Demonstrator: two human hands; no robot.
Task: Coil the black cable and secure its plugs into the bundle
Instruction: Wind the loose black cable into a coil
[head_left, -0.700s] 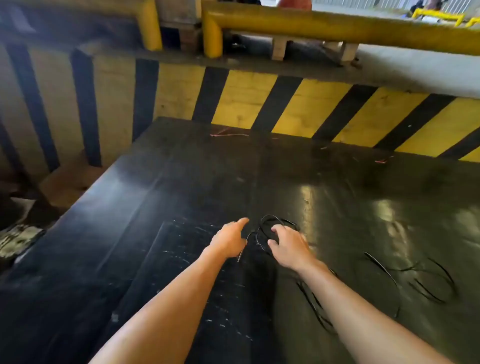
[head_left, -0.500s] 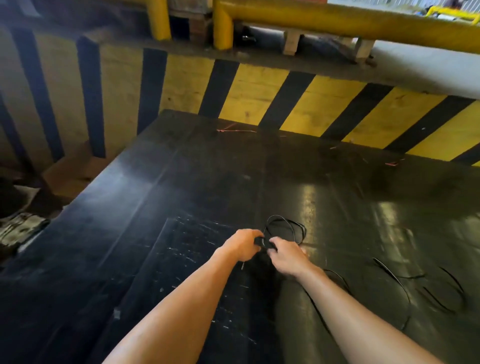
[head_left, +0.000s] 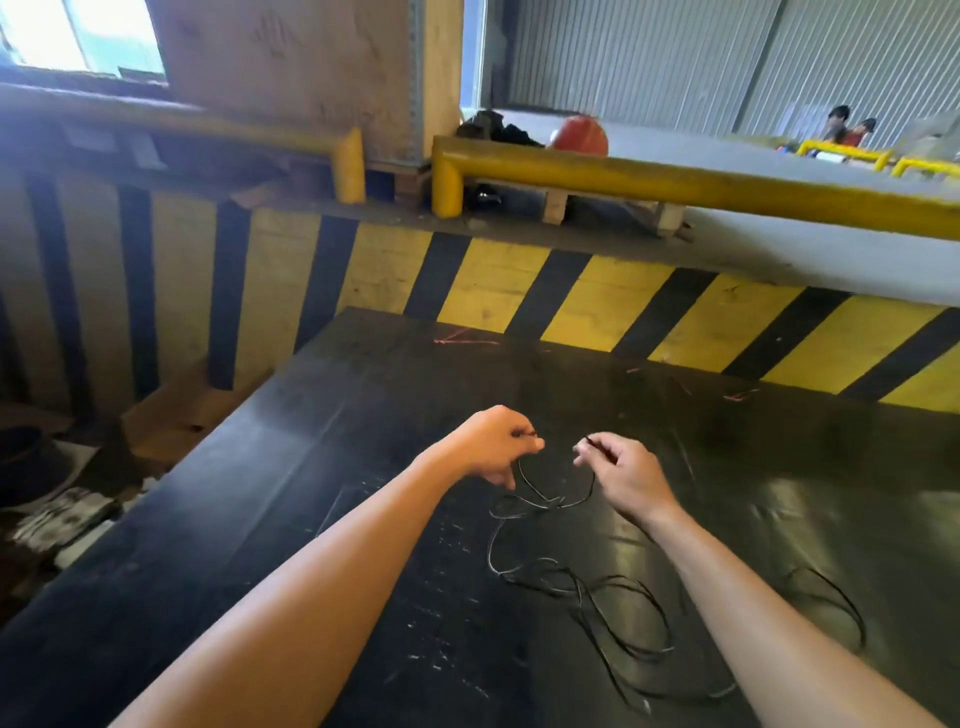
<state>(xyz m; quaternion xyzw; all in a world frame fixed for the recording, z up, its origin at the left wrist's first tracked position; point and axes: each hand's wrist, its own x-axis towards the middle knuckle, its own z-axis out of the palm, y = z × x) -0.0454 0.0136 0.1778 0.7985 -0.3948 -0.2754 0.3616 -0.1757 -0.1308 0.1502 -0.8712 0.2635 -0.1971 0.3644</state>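
**Cable ends lifted, coiling barely begun**

Nearest the camera, most of the black cable (head_left: 613, 608) lies in loose, tangled loops on the dark worktop (head_left: 260, 519), spread between the two forearms and trailing under the right one toward another loop on the far right. None of it forms a tidy bundle yet.

Further out, two strands rise from that tangle to the hands, which are held above the worktop and near each other but apart. The left hand (head_left: 493, 447) is curled closed, pinching a strand between thumb and fingertips; a small dark bit shows at the pinch, possibly a plug, though it is too small to tell. The right hand (head_left: 623, 470) is likewise closed in a pinch on the other strand.

This looks like the opening step: finding the ends. The next move probably calls for keeping one end fixed and drawing slack up into even loops, easing out crossings in the pile.

Beyond stands a yellow-and-black striped barrier (head_left: 597, 296).
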